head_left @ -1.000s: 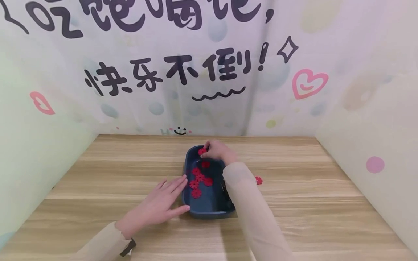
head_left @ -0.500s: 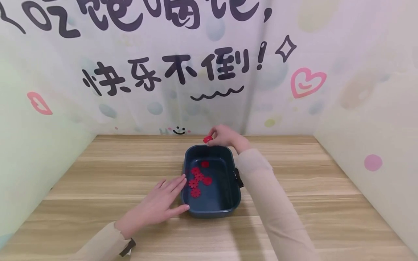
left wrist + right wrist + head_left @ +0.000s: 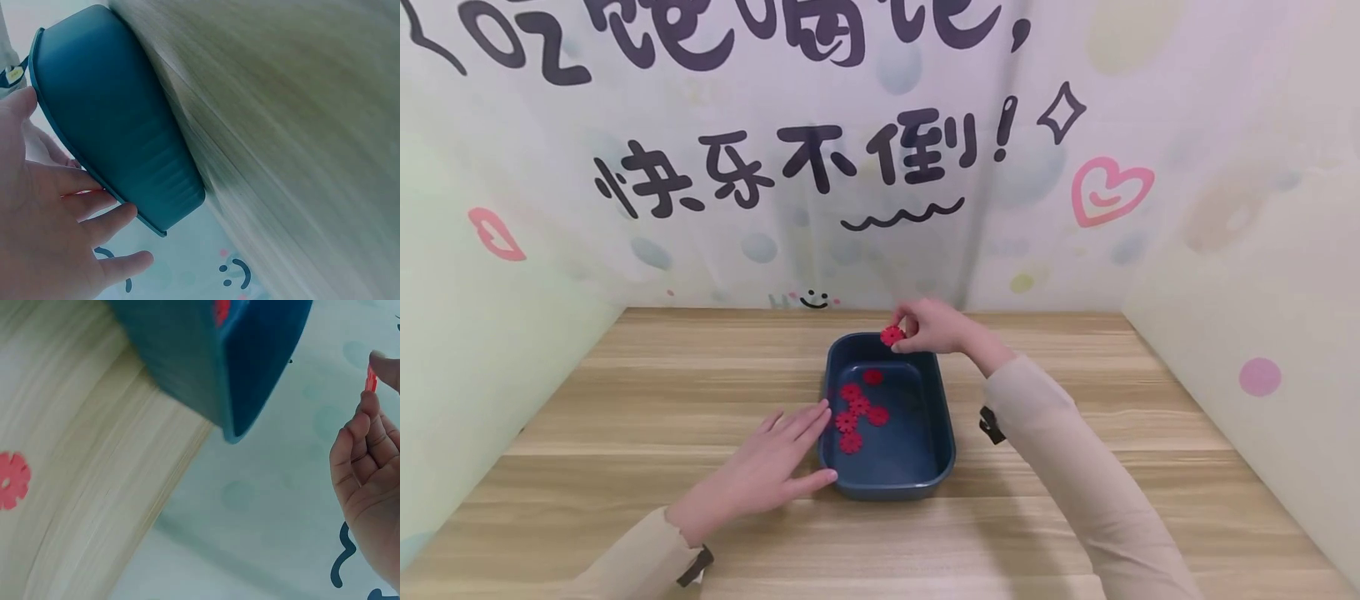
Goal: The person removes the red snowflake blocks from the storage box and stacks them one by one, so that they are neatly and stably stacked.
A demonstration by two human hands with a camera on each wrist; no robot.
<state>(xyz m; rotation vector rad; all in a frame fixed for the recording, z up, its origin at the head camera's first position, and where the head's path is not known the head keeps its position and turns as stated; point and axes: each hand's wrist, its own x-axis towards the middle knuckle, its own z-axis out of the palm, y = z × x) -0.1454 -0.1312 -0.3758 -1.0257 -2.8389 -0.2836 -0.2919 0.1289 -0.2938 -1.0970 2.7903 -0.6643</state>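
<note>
A dark blue rectangular bin (image 3: 891, 493) stands on the table, with several red notched plastic discs (image 3: 850, 442) lying in its left half. My right hand (image 3: 938, 327) pinches one more red disc (image 3: 891, 335) between thumb and index finger, over the bin's far rim. In the right wrist view that disc (image 3: 371, 380) appears edge-on at the fingertips. My left hand (image 3: 760, 473) lies along the bin's left side, fingers straight and spread. Its thumb and fingertips touch the rim, as the left wrist view shows beside the bin's outer wall (image 3: 112, 119).
A loose red disc (image 3: 12, 481) lies on the wooden table (image 3: 700, 375), right of the bin; my right sleeve hides it in the head view. A printed cloth (image 3: 805, 242) rises behind the table's far edge, and pale walls flank both sides.
My right hand has lifted out of the bin's far left corner with the disc in its pinch, then shifted right along the far rim. The left hand and the bin have stayed put.
</note>
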